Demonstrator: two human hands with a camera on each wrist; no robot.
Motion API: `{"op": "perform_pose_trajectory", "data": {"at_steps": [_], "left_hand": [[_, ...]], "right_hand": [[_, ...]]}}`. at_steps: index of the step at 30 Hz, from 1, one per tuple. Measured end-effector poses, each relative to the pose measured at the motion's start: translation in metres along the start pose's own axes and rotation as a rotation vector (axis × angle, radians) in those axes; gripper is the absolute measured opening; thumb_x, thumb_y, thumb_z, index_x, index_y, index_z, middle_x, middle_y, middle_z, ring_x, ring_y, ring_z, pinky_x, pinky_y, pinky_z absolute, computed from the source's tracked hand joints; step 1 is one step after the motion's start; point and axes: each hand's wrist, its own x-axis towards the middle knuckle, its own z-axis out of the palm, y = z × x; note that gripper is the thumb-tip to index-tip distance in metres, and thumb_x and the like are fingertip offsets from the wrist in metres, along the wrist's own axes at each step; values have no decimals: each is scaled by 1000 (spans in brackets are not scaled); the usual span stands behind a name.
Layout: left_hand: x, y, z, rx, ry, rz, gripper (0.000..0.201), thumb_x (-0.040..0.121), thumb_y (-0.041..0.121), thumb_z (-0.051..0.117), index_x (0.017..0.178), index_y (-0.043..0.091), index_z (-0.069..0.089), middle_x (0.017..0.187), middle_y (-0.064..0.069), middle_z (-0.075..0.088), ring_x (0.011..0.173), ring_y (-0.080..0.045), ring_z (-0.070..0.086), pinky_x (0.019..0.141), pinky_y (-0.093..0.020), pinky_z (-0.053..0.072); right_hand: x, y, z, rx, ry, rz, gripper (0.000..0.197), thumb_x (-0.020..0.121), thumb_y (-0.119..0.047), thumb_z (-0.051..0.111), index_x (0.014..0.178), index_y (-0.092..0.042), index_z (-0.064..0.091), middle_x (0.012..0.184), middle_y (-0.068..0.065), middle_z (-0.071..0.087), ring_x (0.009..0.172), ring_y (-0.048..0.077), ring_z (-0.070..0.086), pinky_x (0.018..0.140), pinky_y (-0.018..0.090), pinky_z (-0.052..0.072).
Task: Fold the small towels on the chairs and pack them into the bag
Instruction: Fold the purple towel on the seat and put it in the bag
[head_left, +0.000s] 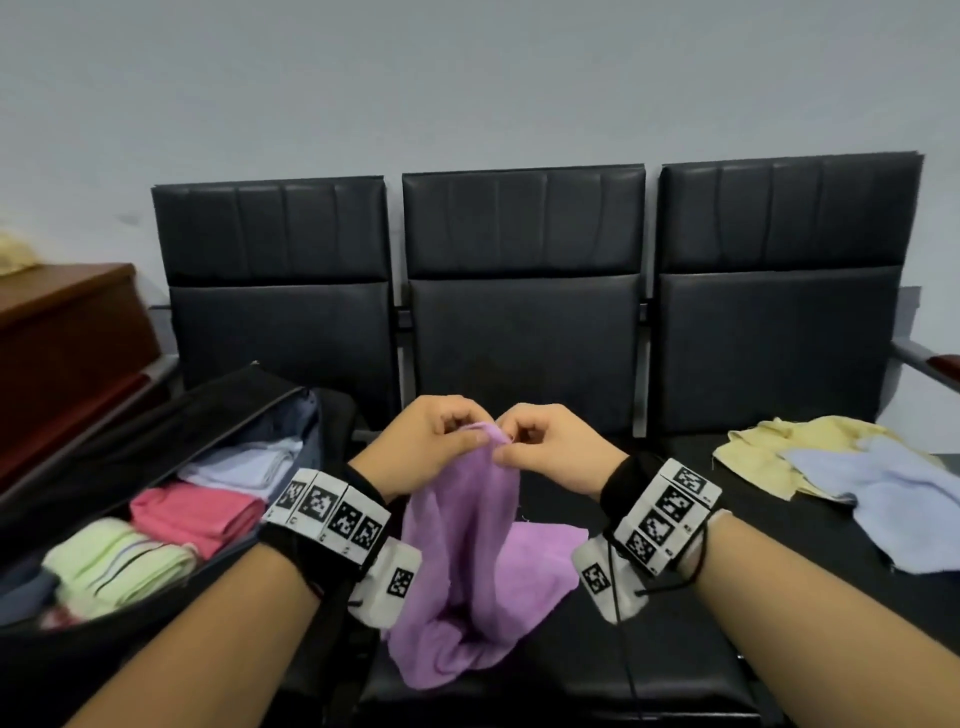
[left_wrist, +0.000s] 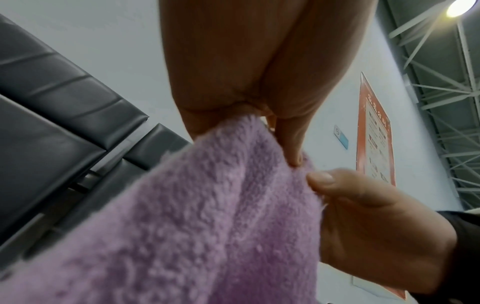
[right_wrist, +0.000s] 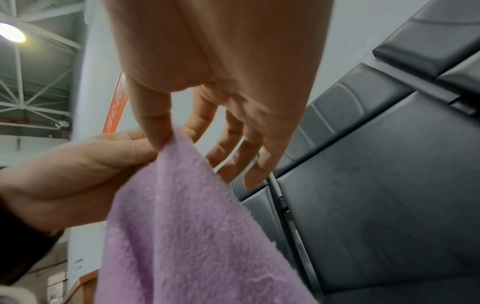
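1. The left hand (head_left: 426, 441) pinches the top corner of the purple towel (head_left: 467, 561) between thumb and fingers, lifting it above the middle chair seat (head_left: 649, 649) so it hangs free.
2. The right hand (head_left: 550, 447) pinches the same edge just beside it, likely ready to slide apart and spread the towel for folding.
3. The open bag (head_left: 156, 415) on the left seat already holds folded towels.
4. A yellow towel (head_left: 769, 452) and a blue towel (head_left: 893, 499) wait unfolded on the right seat.

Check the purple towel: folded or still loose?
Loose: the purple towel hangs bunched from the left hand and right hand.
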Motion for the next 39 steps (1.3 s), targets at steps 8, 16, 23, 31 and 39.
{"op": "perform_pose_trajectory", "data": {"at_steps": [8, 16, 23, 31, 39], "left_hand": [[-2, -23, 0, 102, 54, -82, 27, 82, -8, 56, 90, 13, 71, 85, -4, 71, 82, -22, 66, 74, -30, 52], [-16, -73, -10, 358, 160, -310, 16, 69, -6, 49, 62, 8, 50, 60, -5, 55, 64, -26, 53, 61, -36, 43], [-26, -107, -31, 370, 338, -452, 25, 78, -4, 52, 77, 19, 64, 75, -3, 68, 74, -23, 62, 68, -35, 47], [-33, -116, -58, 408, 513, -551, 18, 86, 5, 62, 80, 21, 68, 82, -4, 72, 83, -25, 65, 73, -29, 45], [-6, -59, -28, -6, 482, -305, 30, 91, -10, 47, 102, 12, 63, 73, 0, 61, 63, -10, 54, 57, -12, 42]], "right_hand": [[20, -13, -7, 5, 109, -16, 31, 78, -3, 63, 61, -25, 48, 58, -7, 48, 53, 8, 42, 50, 19, 37], [26, -12, -45, 54, 488, -38, 24, 84, -4, 60, 71, -17, 44, 61, -6, 41, 54, 6, 35, 48, 17, 32], [23, -5, -68, 72, 633, -2, 22, 91, -12, 58, 75, -14, 44, 64, -3, 37, 57, 9, 35, 48, 17, 33], [15, 13, -74, -107, 571, 122, 29, 91, -21, 64, 70, -15, 45, 63, -3, 43, 60, 10, 38, 58, 27, 34], [11, 2, -41, -40, 226, 50, 16, 91, -12, 67, 75, -12, 66, 70, -10, 64, 67, 1, 56, 70, 19, 44]]}}
